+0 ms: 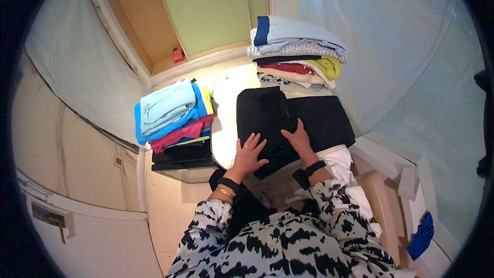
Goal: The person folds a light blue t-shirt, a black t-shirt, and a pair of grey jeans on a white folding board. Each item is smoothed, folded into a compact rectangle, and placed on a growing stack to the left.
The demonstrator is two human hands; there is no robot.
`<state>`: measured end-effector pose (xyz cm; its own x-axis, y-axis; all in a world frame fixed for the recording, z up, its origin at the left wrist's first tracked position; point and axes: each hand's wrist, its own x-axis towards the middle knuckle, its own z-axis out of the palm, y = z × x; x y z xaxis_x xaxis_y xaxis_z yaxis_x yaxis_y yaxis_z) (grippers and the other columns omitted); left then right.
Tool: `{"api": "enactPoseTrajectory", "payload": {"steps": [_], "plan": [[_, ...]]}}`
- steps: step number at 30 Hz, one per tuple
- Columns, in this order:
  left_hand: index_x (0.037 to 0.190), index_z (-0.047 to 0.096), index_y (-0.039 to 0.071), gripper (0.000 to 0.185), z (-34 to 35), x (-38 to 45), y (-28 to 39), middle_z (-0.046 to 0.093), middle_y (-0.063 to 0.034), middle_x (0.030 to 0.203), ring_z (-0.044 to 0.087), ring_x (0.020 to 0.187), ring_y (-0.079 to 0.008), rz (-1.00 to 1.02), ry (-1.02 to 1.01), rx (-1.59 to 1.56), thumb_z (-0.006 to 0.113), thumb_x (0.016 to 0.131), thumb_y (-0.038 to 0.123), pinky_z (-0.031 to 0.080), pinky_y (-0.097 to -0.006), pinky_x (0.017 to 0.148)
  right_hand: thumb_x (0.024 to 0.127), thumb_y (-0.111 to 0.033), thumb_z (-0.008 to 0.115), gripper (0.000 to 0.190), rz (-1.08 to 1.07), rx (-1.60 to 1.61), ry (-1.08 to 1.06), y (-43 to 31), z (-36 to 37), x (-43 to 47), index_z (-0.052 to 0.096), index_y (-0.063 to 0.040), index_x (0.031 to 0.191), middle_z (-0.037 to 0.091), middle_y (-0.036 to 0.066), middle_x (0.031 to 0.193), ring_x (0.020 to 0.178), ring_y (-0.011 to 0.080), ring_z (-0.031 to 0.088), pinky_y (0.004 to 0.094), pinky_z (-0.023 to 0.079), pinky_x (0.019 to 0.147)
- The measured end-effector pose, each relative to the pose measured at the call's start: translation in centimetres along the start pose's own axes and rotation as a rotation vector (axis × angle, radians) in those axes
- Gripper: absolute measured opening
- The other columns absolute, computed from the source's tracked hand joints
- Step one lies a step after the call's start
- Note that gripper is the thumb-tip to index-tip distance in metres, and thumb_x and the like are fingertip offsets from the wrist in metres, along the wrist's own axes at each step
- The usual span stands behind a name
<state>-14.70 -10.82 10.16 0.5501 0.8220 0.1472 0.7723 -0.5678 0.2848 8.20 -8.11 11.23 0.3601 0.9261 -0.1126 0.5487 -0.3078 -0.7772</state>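
Note:
A black garment (258, 112), folded over on itself, lies in front of me on a small white table (225, 85). Its right part (322, 120) extends out flat beneath the folded layer. My left hand (249, 157) rests palm down on the near left of the cloth, fingers spread. At the right edge of the folded layer is my right hand (299, 139), its thumb and forefinger apart and touching the cloth. The other fingers of that hand are hidden, so any grip on the fabric cannot be made out.
A tall stack of folded clothes (297, 52) stands at the table's back right. More folded clothes (168, 110) are piled on a dark box (181, 158) at the left. White cloth (339, 158) lies near my right forearm. A cabinet with a green sliding door (204, 8) stands behind.

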Motion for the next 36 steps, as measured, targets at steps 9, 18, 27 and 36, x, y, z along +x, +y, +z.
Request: {"api": "enactPoseTrajectory", "payload": {"steps": [9,18,27,36], "plan": [[0.141,0.048,0.012,0.068,1.6,-2.5,-3.6,0.044,-0.0117,0.149,0.038,0.141,-0.0289,0.053,0.183,-0.093,0.068,0.077,0.006,0.035,-0.0528,0.11,0.074,-0.012,0.075,0.074,-0.301,0.351,0.058,-0.6,-0.4,-4.0,0.043,-0.003,0.14,0.062,0.025,0.122,0.11,0.037,0.061,0.0399,0.048,0.096],[0.139,0.052,0.013,0.054,-3.1,0.7,0.2,0.051,-0.0131,0.143,0.042,0.138,-0.031,0.075,0.022,-0.118,0.063,0.092,0.036,0.032,-0.0547,0.111,0.074,-0.016,0.076,0.077,-0.164,-0.141,0.064,1.0,-5.2,-3.6,0.042,-0.007,0.143,0.056,0.025,0.127,0.112,0.0445,0.058,0.0463,0.049,0.094],[0.146,0.047,0.021,0.064,3.1,6.1,-0.5,0.035,-0.0158,0.155,0.03,0.143,-0.0371,-0.002,0.201,0.245,0.057,0.091,0.054,0.023,-0.0728,0.105,0.086,-0.053,0.063,0.073,-0.422,-0.637,-0.151,2.0,-1.6,-1.3,0.041,-0.02,0.147,0.032,0.016,0.156,0.145,0.0411,0.023,0.0683,0.025,0.109],[0.148,0.042,0.023,0.068,1.9,6.0,-0.2,0.024,-0.0143,0.161,0.017,0.15,-0.0336,-0.222,0.084,0.078,0.063,0.089,0.05,0.015,-0.0716,0.11,0.088,-0.054,0.062,0.07,-0.657,-0.614,-0.1,4.2,-1.5,0.7,0.042,-0.025,0.148,0.027,0.013,0.159,0.147,0.0392,0.021,0.0631,0.022,0.114]]}}
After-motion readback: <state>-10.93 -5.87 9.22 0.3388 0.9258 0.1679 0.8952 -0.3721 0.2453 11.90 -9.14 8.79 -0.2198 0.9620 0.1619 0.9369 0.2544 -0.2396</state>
